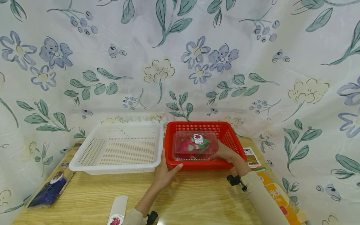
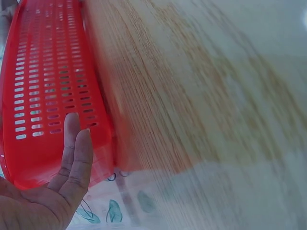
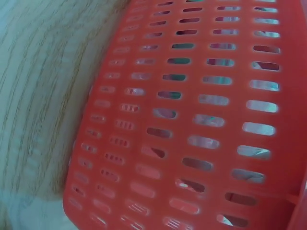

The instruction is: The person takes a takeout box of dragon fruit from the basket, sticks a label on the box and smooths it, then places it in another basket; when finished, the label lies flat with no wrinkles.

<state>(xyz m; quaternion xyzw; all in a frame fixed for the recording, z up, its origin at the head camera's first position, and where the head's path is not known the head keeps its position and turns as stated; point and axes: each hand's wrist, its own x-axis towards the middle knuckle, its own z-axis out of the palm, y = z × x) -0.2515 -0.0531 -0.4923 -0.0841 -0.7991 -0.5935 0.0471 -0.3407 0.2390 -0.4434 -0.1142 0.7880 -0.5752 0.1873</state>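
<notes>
A clear plastic box point(image 1: 180, 147) with dragon fruit point(image 1: 189, 146) inside and a white label on its lid sits in the red basket point(image 1: 239, 150). My right hand point(image 1: 225, 152) reaches over the basket's front right rim and grips the box's right end. At the front left corner of the basket is my left hand point(image 1: 164, 175), its thumb pointing to the front rim. In the left wrist view, two nearly straight fingers point(image 2: 79, 158) lie against the basket's slotted outer wall. The right wrist view has only the basket's wall, with the hand hidden behind it.
A white basket point(image 1: 118, 168) stands directly left of the red one. A blue-and-gold packet point(image 1: 52, 187) lies at the table's left edge. Towards the front is a pale card with a dragon fruit picture point(image 1: 116, 212). An orange packet point(image 1: 277, 193) and a photo card point(image 1: 251, 157) lie on the right.
</notes>
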